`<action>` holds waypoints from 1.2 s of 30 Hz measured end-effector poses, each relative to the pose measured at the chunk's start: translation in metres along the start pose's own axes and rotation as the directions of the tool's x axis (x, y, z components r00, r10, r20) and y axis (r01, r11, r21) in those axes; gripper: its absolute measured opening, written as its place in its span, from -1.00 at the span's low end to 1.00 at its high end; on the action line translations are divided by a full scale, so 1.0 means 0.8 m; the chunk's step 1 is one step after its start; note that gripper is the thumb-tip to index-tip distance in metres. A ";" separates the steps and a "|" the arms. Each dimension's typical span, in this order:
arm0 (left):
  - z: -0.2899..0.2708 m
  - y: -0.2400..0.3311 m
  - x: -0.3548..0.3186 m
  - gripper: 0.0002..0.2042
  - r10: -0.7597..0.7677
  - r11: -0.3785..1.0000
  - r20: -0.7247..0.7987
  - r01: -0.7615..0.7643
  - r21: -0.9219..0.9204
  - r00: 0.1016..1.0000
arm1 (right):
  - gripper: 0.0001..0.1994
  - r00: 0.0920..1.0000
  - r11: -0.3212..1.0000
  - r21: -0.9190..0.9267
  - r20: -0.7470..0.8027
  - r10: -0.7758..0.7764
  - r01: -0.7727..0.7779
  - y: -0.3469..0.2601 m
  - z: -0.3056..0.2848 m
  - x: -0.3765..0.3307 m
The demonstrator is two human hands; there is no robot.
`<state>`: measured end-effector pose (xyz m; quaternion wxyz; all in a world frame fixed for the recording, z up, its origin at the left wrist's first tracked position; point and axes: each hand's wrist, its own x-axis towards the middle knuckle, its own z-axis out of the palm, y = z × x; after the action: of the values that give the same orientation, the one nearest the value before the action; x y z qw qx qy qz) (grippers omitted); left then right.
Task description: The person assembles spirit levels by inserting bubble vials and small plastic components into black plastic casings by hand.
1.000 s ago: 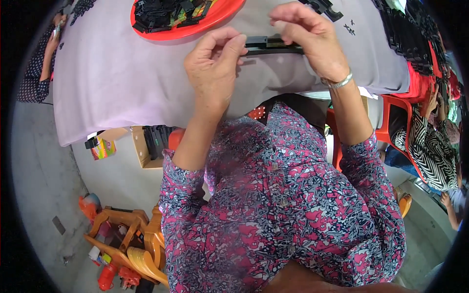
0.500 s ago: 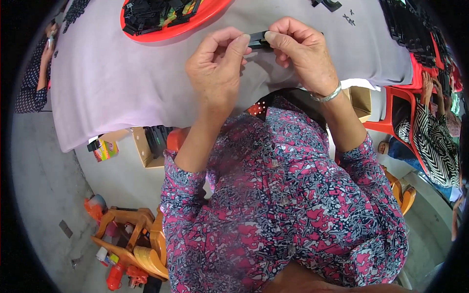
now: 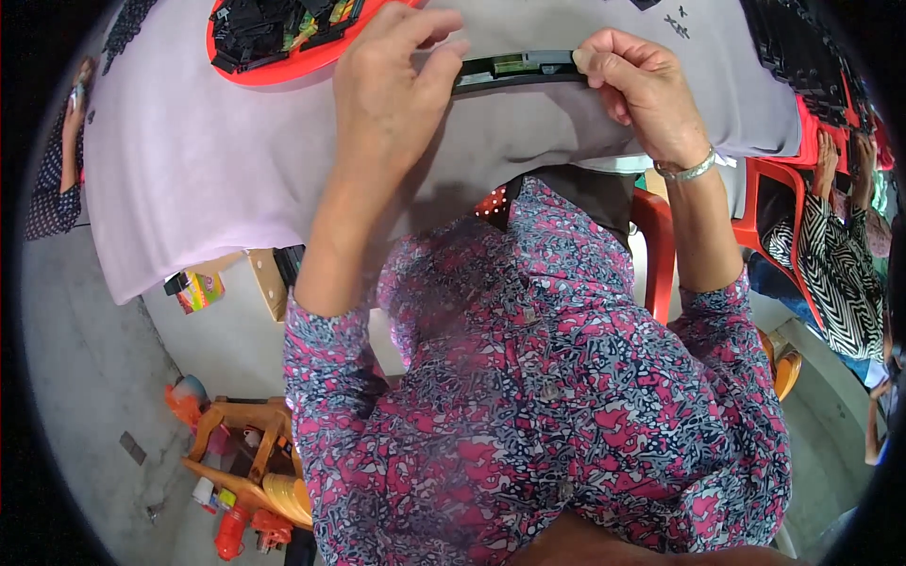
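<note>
A long, narrow black plastic strip (image 3: 524, 68) with green and pale patches along its glossy middle is held above the cloth-covered table. My right hand (image 3: 642, 85) pinches its right end between thumb and fingers. Beside the strip's left end, my left hand (image 3: 387, 94) has its thumb and forefinger apart, with nothing visible between them. Part of that end is hidden by the left hand. Just beyond the left hand lies a red oval tray (image 3: 274, 74) heaped with black plastic pieces (image 3: 255, 33) and a few green-yellow ones.
A pale cloth (image 3: 208, 160) covers the table. Small black bits (image 3: 677, 25) lie at the far right, near a large pile of black parts (image 3: 793, 57). Other people sit at both sides, one in a striped sleeve (image 3: 830, 264). Red chairs (image 3: 656, 241) stand close by.
My left hand has moved away from the right hand, toward the tray, and its fingers have parted. My right hand has shifted right with the strip, whose length now shows.
</note>
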<state>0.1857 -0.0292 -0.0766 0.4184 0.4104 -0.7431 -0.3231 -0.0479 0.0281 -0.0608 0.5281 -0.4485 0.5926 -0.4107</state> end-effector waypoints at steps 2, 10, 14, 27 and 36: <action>-0.002 -0.011 0.008 -0.78 0.020 0.996 0.183 -0.036 0.083 0.983 | -0.89 1.000 0.999 -0.048 0.002 0.019 -0.019 -0.001 0.000 0.002; 0.005 -0.035 0.021 -0.76 -0.003 0.998 0.476 -0.023 0.050 0.880 | -0.85 0.988 0.941 -0.302 -0.045 0.146 -0.153 -0.011 0.015 0.012; 0.005 -0.028 0.014 -0.73 0.012 0.996 0.460 -0.050 0.072 0.888 | -0.83 0.984 0.922 -0.343 -0.040 0.174 -0.177 -0.017 0.019 0.013; 0.015 -0.033 0.008 -0.72 0.031 0.999 0.425 -0.036 0.003 0.905 | -0.83 0.995 0.905 -0.415 -0.074 0.068 -0.093 -0.001 0.023 0.021; 0.016 -0.039 0.010 -0.72 0.060 0.998 0.426 -0.040 -0.056 0.903 | -0.82 0.980 0.843 -0.533 -0.197 -0.038 -0.074 -0.006 0.040 0.019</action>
<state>0.1823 -0.0489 -0.1051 0.2629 0.3009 -0.8192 -0.4113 -0.0164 0.0114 -0.0632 0.3231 -0.5294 0.7379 -0.2662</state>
